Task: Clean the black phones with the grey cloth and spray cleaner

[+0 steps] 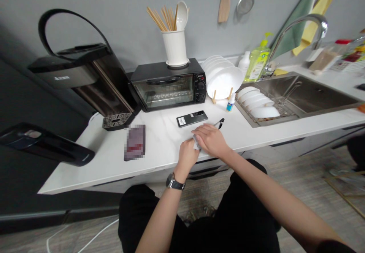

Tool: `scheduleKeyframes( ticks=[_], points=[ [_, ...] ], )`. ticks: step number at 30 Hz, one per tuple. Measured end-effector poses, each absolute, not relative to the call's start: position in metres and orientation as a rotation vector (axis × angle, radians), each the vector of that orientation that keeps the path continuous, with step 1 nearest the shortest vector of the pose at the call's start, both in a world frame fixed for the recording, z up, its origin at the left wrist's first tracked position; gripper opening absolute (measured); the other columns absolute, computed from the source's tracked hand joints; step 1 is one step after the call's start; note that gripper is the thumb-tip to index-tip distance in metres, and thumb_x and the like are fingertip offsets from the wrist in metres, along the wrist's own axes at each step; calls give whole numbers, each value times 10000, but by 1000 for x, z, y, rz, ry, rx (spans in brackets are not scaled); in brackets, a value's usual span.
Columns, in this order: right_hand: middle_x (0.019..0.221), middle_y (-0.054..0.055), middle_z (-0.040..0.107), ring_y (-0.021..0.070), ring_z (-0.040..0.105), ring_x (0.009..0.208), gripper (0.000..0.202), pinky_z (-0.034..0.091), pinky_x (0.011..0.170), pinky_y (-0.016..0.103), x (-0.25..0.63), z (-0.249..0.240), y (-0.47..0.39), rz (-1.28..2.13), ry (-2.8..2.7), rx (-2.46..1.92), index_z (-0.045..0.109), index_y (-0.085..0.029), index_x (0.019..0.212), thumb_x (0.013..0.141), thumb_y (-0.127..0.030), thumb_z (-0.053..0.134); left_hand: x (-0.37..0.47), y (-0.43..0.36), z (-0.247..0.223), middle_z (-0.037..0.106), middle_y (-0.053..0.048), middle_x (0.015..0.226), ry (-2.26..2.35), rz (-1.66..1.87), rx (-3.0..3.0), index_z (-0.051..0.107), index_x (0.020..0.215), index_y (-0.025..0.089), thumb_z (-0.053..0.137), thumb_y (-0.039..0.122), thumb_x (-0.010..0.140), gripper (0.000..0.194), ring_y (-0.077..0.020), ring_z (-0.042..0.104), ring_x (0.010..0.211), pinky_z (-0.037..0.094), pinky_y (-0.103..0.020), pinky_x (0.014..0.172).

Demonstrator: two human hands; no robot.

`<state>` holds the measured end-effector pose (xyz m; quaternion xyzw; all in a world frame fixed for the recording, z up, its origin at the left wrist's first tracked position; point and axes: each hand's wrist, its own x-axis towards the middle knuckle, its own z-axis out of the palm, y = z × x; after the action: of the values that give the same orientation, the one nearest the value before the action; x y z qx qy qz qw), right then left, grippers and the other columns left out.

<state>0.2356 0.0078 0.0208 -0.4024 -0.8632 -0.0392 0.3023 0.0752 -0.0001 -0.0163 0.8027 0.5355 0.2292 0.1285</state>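
At the front edge of the counter, my left hand is closed around a small grey piece, thin and partly hidden, whose kind I cannot make out. Over the same piece my right hand is folded, its fingertips pressing from above. A slim pen-like thing with a black end pokes out just behind my right hand. Beyond both hands a dark phone lies with its camera side up and a white label on it. To its right stands a small spray bottle with a blue label.
A pixelated dark flat thing lies left on the counter. Behind are a water dispenser, a black toaster oven bearing a utensil holder, and racked plates. Right is a sink with bowls.
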Motion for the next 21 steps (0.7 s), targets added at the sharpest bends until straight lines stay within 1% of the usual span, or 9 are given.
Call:
scheduleKeyframes(
  ticks=[2,4,6,8,10,12,15,18,21],
  points=[
    [1098,110,785,258,701,1061,422,455,1106,473,264,22,25,-127,-2225,-1224,758,-137,1127,1077,-230,349,76,-3,-12,807,-109,1062,1448,817,2305,769,1113,185,536,137,1004,262,-243,767,953,559,-307,846],
    [1100,104,793,275,696,1136,439,377,1180,531,283,24,37,-160,-2156,-1349,774,-156,1093,1076,-213,338,78,-5,-9,794,-69,1176,1351,931,2281,729,1251,254,519,214,1051,293,-225,762,1031,553,-293,882],
    [1117,93,798,292,648,1264,441,265,1245,592,285,25,40,-174,-2120,-1386,775,-173,1113,1079,-208,337,79,-5,-8,785,-58,1211,1321,968,2270,715,1279,272,510,238,1062,301,-221,760,1044,550,-291,878],
    [1150,86,796,288,598,1345,434,226,1265,604,268,24,32,-151,-2118,-1346,762,-176,1172,1083,-209,339,80,-3,-11,801,-87,1136,1355,967,2257,746,1192,223,515,207,1043,276,-235,768,972,553,-307,840],
    [1209,90,781,270,585,1361,416,267,1262,563,239,24,16,-114,-2154,-1249,736,-162,1240,1081,-213,355,78,-2,-16,809,-116,977,1411,972,2202,767,1001,158,543,137,980,226,-242,761,848,553,-314,766],
    [1270,110,756,258,589,1356,397,300,1257,518,211,23,-1,-96,-2229,-1138,707,-131,1294,1077,-231,389,75,-1,-22,789,-113,836,1448,990,2132,736,838,139,566,82,907,192,-228,736,753,543,-296,687],
    [1317,132,731,252,607,1325,400,343,1234,472,194,24,-15,-112,-2313,-1045,668,-102,1349,1074,-250,418,70,-1,-26,780,-98,799,1423,966,2116,714,790,140,571,53,865,183,-215,729,746,540,-271,646],
    [1243,119,761,246,671,1202,391,414,1170,448,222,24,-5,-115,-2331,-1072,684,-118,1326,1076,-252,414,69,-2,-21,796,-106,859,1404,892,2193,743,842,142,580,42,860,192,-242,753,805,570,-303,731],
    [1111,112,793,255,720,1055,410,449,1112,472,274,22,20,-112,-2228,-1282,760,-141,1165,1084,-248,372,73,-5,-12,801,-87,1138,1317,932,2256,758,1141,210,557,106,964,288,-242,762,1023,573,-334,926]
  ],
)
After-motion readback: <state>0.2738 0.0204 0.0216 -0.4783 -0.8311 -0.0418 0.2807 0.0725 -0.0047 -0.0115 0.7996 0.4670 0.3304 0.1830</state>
